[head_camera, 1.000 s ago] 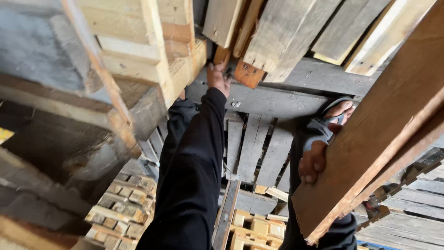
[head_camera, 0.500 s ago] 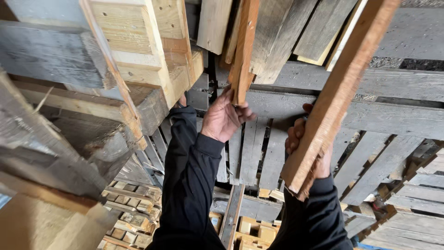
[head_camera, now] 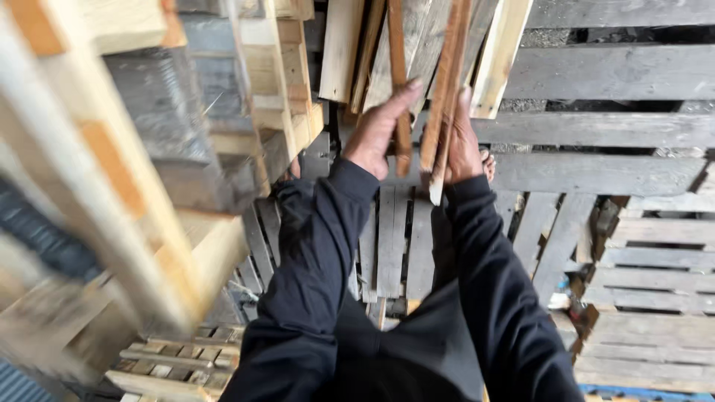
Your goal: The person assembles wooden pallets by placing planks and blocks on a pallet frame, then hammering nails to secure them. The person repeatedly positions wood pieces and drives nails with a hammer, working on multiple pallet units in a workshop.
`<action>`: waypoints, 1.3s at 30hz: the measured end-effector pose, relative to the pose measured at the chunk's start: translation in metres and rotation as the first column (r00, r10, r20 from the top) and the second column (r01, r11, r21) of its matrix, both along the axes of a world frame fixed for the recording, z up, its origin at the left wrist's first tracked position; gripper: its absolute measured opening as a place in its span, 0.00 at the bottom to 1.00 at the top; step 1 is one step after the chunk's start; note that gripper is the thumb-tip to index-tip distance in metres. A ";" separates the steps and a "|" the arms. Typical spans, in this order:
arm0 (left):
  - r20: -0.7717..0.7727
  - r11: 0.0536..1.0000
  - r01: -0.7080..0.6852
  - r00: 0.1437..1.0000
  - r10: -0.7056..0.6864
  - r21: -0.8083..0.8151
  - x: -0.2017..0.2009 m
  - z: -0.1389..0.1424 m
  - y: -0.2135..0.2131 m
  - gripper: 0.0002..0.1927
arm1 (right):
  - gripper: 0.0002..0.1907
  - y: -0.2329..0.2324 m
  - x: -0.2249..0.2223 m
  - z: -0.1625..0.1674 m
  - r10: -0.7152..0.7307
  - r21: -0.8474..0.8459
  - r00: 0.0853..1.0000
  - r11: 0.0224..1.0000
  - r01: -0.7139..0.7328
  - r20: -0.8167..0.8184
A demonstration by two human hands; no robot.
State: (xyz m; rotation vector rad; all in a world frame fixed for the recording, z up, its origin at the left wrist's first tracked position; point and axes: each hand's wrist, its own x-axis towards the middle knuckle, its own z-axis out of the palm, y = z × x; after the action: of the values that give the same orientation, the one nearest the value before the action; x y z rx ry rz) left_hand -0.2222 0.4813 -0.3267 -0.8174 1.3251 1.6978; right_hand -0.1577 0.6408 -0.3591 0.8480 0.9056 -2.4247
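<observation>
Top centre of frame, my left hand (head_camera: 378,134) wraps one slat (head_camera: 400,89), my right hand (head_camera: 462,145) clamps another slat (head_camera: 445,97), stacking them against the boards (head_camera: 350,45); next needs a steady upward slide.

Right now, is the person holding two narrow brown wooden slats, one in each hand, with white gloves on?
Not quite: the head view shows bare hands, no gloves. The left hand grips one narrow brown wooden slat; the right hand grips the other.

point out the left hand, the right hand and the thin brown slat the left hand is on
left hand (head_camera: 377,132), head view, on the back of the hand
right hand (head_camera: 462,141), head view, on the back of the hand
thin brown slat (head_camera: 397,52), head view, on its upper length above the thumb
</observation>
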 end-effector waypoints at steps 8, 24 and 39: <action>0.123 0.881 -0.288 0.958 0.261 0.376 0.061 0.116 0.021 0.30 | 0.43 -0.005 0.033 0.113 0.689 0.926 0.689 0.371 -0.069 -0.225; 0.266 0.971 -0.155 0.958 0.102 0.183 0.113 0.235 0.027 0.16 | 0.24 -0.030 0.098 0.229 0.120 0.066 0.992 0.990 -0.122 0.027; 0.337 0.895 -0.269 0.930 0.145 0.357 0.113 0.248 0.022 0.10 | 0.34 -0.035 0.102 0.247 0.137 0.297 0.987 0.949 -0.107 -0.083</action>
State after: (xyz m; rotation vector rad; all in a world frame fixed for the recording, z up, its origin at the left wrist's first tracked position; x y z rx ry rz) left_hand -0.1091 0.5033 -0.0787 -0.9542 0.6678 1.8376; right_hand -0.0559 0.6053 -0.1118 0.7446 1.3400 -2.2778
